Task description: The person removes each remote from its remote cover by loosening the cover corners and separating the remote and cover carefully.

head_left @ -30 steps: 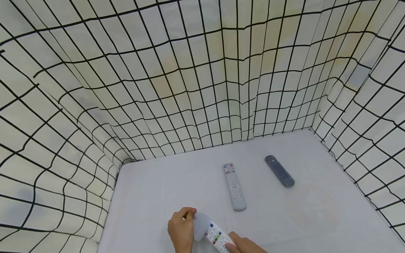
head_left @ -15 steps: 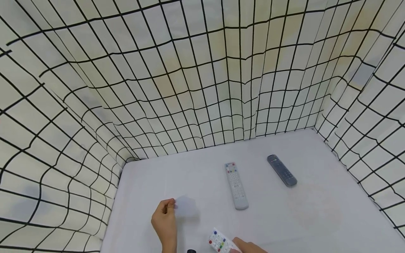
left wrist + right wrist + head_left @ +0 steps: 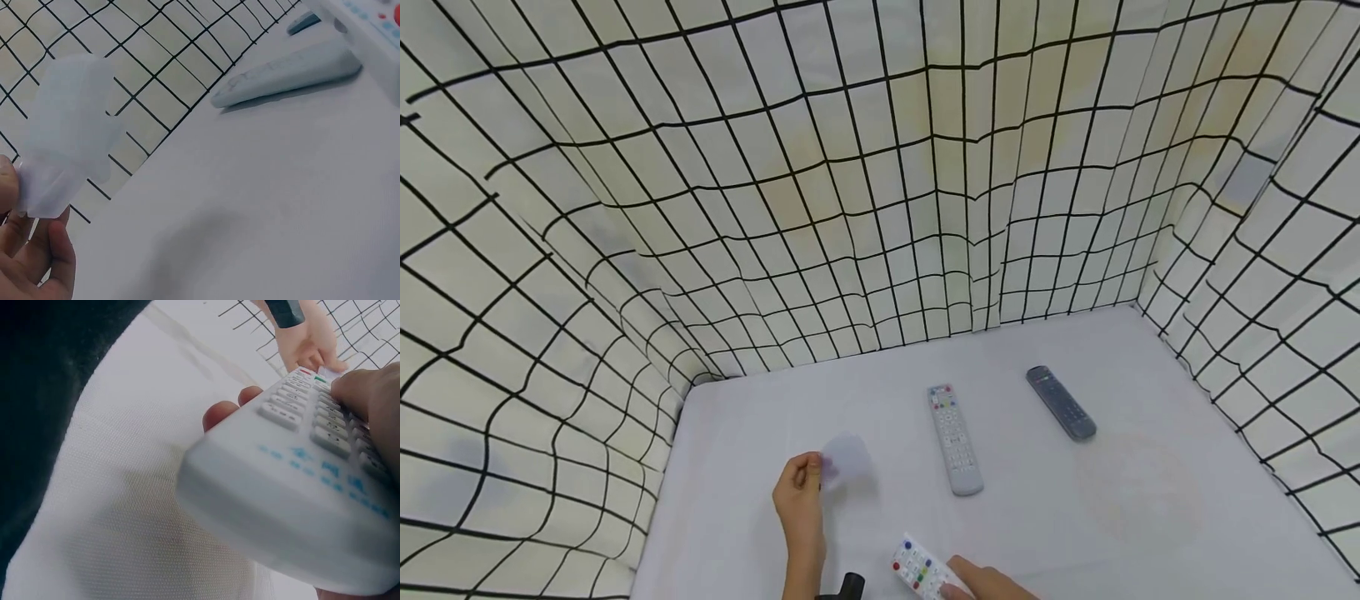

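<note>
My left hand pinches a thin, translucent whitish sheet between thumb and fingers, above the left part of the table. In the left wrist view the sheet hangs in folds and looks soft; its exact kind is unclear. At the bottom of the head view, my right hand grips a white remote control with coloured buttons. The right wrist view shows this remote's near end with blue lettering, the thumb lying over its buttons. Sheet and remote are apart.
A grey-white remote control lies on the white table, and a dark remote control lies farther right. White walls with a black grid enclose the table at the back and sides.
The sheet was against the white remote's far end; my left hand has drawn it off and moved it left and away. The right hand keeps its grip, with the remote slightly lower.
</note>
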`<state>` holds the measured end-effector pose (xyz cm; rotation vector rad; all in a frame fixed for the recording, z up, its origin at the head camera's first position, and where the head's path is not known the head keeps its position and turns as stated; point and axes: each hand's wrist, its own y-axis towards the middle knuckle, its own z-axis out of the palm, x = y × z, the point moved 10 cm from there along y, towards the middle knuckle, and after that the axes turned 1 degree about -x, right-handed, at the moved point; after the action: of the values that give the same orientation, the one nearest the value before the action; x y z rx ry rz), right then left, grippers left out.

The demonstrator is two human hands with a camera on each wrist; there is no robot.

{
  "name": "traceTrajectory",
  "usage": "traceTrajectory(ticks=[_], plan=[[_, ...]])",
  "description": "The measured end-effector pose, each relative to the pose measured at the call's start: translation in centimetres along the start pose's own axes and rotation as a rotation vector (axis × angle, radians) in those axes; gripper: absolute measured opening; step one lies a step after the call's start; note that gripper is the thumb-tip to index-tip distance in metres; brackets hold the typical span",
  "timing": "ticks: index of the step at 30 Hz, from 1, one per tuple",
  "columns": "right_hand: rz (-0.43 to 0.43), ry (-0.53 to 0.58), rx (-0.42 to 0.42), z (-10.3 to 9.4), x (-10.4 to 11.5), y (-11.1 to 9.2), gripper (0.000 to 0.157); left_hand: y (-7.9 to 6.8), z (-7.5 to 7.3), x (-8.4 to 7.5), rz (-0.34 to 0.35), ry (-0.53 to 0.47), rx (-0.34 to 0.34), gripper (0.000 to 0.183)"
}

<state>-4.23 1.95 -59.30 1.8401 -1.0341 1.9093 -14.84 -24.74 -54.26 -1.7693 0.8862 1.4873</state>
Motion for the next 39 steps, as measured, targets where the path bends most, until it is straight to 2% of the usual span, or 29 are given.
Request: traceTrajectory(ticks=[5,9,13,17,20,25,27,31,33,35,37,39], plan=[[0.014,-0.016,-0.019,-0.1,0.1,0.1,0.035,0.1,0.3,1.5,-0.090,-0.015,0.020,0.036],[0.041,-0.022,-0.021,-0.1,-0.1,0.2,0.036,0.1,0.3,2.5,-0.121,-0.028,0.015,0.034],[0.030,-0.032,-0.020,-0.1,-0.1,0.4,0.035,0.3,-0.2,3.4,-0.135,-0.049,-0.013,0.031],[0.037,-0.072,-0.031,-0.1,-0.2,0.7,0.034,0.3,-0.8,4.2,-0.145,-0.002,-0.039,0.029],[0.056,-0.090,-0.040,-0.2,-0.3,1.0,0.034,0.3,-1.4,4.4,-0.117,0.111,-0.070,0.026],[0.062,-0.068,-0.035,-0.2,-0.2,1.6,0.039,0.2,-2.6,3.9,-0.014,0.453,-0.126,0.021],[0.060,-0.059,-0.037,-0.3,-0.2,1.9,0.040,0.1,-2.8,3.5,0.009,0.582,-0.108,0.022],[0.057,-0.015,-0.066,-0.8,-0.2,2.6,0.040,-0.4,-2.6,2.2,0.045,0.761,-0.060,0.033],[0.045,0.035,-0.087,-1.1,-0.1,2.9,0.041,-1.0,-2.5,1.3,0.078,0.802,-0.074,0.038],[0.026,0.098,-0.108,-1.3,0.2,3.3,0.043,-1.8,-2.3,0.3,0.118,0.791,-0.097,0.039],[0.025,0.147,-0.136,-1.7,0.4,3.7,0.046,-2.6,-1.7,-0.4,0.140,0.725,-0.093,0.036],[0.022,0.185,-0.168,-2.2,0.8,4.1,0.049,-3.4,-0.8,-0.4,0.116,0.635,-0.048,0.033]])
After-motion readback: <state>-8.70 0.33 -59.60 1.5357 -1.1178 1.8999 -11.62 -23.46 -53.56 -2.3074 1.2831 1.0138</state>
